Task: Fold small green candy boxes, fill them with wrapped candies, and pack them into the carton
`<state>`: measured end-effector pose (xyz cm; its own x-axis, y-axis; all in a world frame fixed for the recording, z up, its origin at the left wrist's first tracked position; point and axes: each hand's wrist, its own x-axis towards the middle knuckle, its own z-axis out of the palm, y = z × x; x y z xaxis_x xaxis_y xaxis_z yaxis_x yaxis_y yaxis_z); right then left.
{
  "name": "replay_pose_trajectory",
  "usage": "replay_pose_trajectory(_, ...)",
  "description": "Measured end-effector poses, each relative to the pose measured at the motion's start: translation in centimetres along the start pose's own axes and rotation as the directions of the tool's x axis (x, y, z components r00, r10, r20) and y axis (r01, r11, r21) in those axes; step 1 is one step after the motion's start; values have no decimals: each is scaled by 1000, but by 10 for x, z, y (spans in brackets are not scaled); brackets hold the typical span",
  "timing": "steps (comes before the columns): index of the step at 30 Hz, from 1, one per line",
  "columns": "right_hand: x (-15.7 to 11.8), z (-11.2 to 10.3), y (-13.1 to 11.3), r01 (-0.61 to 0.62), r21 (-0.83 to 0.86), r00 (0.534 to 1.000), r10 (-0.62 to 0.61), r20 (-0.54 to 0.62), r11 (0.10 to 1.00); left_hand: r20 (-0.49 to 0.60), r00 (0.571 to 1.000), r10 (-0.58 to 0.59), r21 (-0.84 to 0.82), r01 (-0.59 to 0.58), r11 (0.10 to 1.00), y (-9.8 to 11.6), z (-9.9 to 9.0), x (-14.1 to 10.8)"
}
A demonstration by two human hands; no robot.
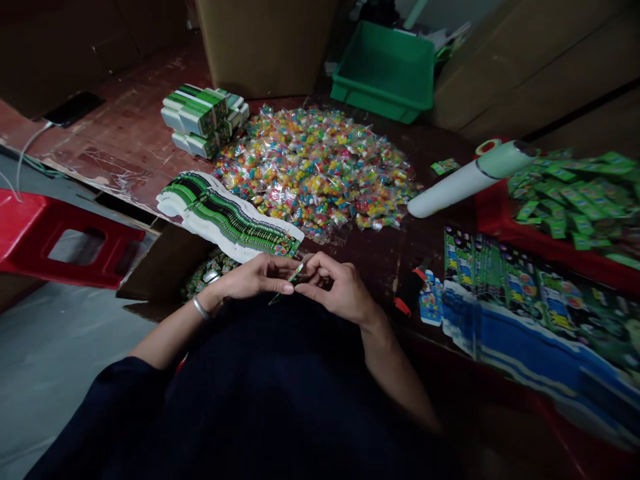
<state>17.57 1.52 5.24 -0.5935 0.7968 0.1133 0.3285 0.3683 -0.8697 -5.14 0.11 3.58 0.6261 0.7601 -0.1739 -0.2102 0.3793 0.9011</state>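
Both hands meet at the table's front edge, above the dark clothing. My left hand [257, 277] pinches a small green card piece [296, 273], seen nearly edge-on, between thumb and fingers. My right hand [337, 283] is closed at the right side of the same piece, fingertips on its upper part. Just beyond the hands lies a fanned row of green and white printed cards [235, 217]. Behind it spreads a large heap of clear packets of colourful candies [320, 167]. Below the left wrist, an open carton [155, 273] holds small green packs [210, 270].
Banded card bundles [193, 113] stand at the back left, near a phone [75, 109]. A green tray [385, 70] sits behind the heap. To the right are a white roll [450, 190], a red bin [495, 217] of green packets and fanned printed sheets [530, 320]. A red stool [30, 233] stands left.
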Motion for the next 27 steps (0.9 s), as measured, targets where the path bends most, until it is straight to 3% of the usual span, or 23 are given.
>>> replay_pose_trajectory(1, 0, 0, 1, -19, 33, 1000, 19, -19, 999, -35, 999, -2, 17, 3, 1000, -1, 1, 0)
replay_pose_trajectory(3, 0, 4, 3, -46, 103, 982, 63, -176, 994, -162, 987, 23, 17, -20, 1000, -5, 2, 2)
replay_pose_trajectory(5, -1, 13, 8, -49, 173, 929, 109, -355, 984, -311, 947, 78, -1, -83, 997, -10, 3, 5)
replay_pose_trajectory(10, -1, 41, 19, -86, 129, 890, 135, -436, 988, -554, 790, 263, 139, -224, 965, -26, 12, 16)
replay_pose_trajectory(13, 4, 51, 21, -93, 99, 828, 132, -545, 991, -636, 663, 394, 250, -307, 919, -34, 21, 17)
replay_pose_trajectory(14, 6, 53, 22, -72, 118, 808, 127, -576, 990, -643, 639, 422, 281, -315, 906, -36, 23, 17)
replay_pose_trajectory(16, 10, 56, 22, -12, 140, 775, 98, -625, 990, -613, 655, 442, 325, -302, 896, -37, 23, 14)
replay_pose_trajectory(20, 12, 58, 26, 63, 61, 746, -7, -666, 996, -447, 796, 408, 341, -270, 900, -32, 14, 11)
replay_pose_trajectory(22, 9, 58, 28, 56, 23, 753, -27, -658, 998, -368, 843, 392, 343, -269, 900, -28, 8, 11)
replay_pose_trajectory(27, 8, 50, 29, 6, -43, 783, -32, -621, 999, -258, 892, 370, 315, -284, 905, -23, 3, 11)
